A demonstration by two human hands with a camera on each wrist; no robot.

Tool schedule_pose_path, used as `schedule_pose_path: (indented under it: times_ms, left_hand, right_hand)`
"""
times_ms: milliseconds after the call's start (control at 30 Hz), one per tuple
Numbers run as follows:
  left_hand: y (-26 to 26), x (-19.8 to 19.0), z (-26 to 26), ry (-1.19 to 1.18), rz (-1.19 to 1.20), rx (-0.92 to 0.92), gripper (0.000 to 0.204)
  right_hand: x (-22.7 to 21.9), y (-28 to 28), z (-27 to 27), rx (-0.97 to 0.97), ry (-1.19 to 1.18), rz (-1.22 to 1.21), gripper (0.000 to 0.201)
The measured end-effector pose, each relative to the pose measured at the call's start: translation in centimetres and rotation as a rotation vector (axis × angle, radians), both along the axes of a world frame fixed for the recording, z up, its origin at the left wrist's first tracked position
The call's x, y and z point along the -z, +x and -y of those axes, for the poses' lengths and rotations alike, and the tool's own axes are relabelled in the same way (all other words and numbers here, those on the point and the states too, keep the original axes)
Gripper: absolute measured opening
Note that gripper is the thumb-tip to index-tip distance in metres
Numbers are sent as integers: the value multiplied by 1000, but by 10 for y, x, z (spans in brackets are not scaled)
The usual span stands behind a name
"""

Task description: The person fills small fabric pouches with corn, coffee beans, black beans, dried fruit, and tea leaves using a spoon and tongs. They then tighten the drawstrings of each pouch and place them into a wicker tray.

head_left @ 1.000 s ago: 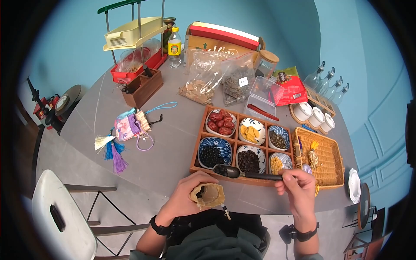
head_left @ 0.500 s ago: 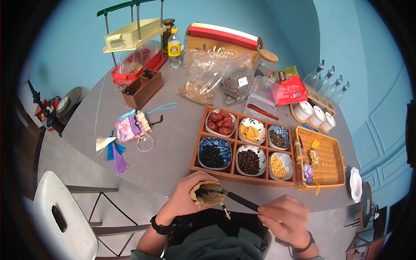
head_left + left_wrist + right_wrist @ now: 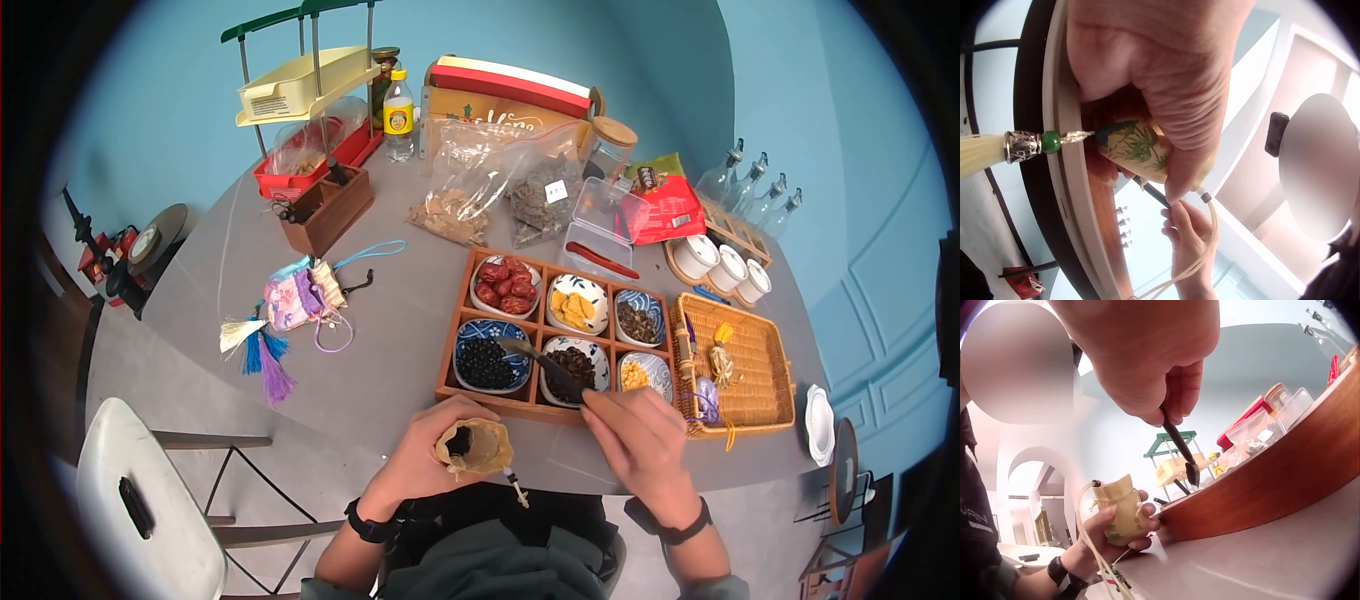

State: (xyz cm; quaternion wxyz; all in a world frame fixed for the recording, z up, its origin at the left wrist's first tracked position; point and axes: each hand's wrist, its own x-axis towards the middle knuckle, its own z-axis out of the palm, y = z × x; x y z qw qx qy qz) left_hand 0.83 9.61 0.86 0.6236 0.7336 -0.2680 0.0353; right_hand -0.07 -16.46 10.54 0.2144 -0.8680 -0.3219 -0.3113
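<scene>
My left hand (image 3: 425,455) grips a small cream drawstring pouch (image 3: 490,447), its mouth open upward with dark contents inside. Painted green leaves show on the pouch (image 3: 1138,150) in the left wrist view, where a green bead (image 3: 1051,142) and a pale tassel hang from its base. My right hand (image 3: 645,445) pinches the dark handle of a small spoon (image 3: 1177,440). In the head view the spoon's tip reaches over the blue bowl of black beans (image 3: 485,365), and its handle crosses the bowl of dark dried pieces (image 3: 578,362).
A divided wooden box (image 3: 520,405) holds several bowls, including red dates (image 3: 507,287) and yellow slices (image 3: 573,308). To its right is a wicker basket (image 3: 755,400). Plastic bags (image 3: 450,205) stand behind; tasselled sachets (image 3: 295,300) lie left.
The spoon went from over the box's front edge into the pouch mouth, then back up over the bowls with my right hand. My left hand stayed around the pouch.
</scene>
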Motion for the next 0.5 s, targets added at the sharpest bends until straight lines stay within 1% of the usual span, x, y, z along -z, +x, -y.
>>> schedule_pose_path:
  times_ms: [133,233,300,333,400,433,500]
  left_hand:
    - [0,0,0,3,14,3,56]
    - [1,2,0,1,13,4,56]
    - [0,2,0,-13,15,4,57]
    - [0,2,0,-16,14,2,57]
    - [0,0,0,-9,13,7,57]
    - [1,0,0,-10,15,7,57]
    - [1,2,0,-11,14,15,57]
  right_hand:
    - [8,26,-6,-20,-8,31,27]
    - [12,34,-6,-24,-1,-20,22]
    - [14,36,-2,-43,49,-131,19]
    - [12,34,-1,-45,46,-133,19]
    - [5,30,1,65,99,-400,18]
    - [5,31,0,65,97,-399,18]
    - [6,32,-1,95,239,-521,17]
